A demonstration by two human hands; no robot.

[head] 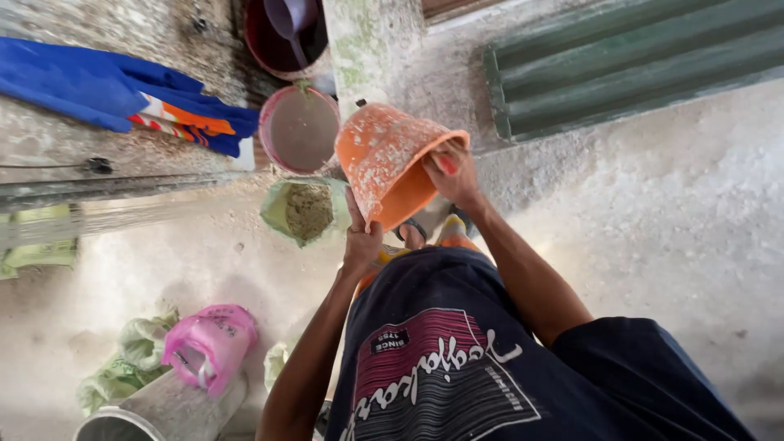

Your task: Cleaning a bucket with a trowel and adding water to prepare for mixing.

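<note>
I hold an orange plastic bucket (384,159), dusted with white, tilted in front of my body with its mouth turned toward me. My left hand (361,237) grips the lower rim of the bucket. My right hand (453,173) holds the rim on the other side. Just left of the bucket an open green sack (282,214) shows greyish-tan powder inside. Beyond it stands a pink bucket (299,129) filled with grey material.
A dark red tub (278,51) with a purple scoop stands at the back beside a concrete post (363,45). Blue cloth (106,90) lies on a ledge at left. A pink bag (208,343), green bags and a metal container (155,412) sit lower left. Green corrugated sheets (637,57) lie upper right.
</note>
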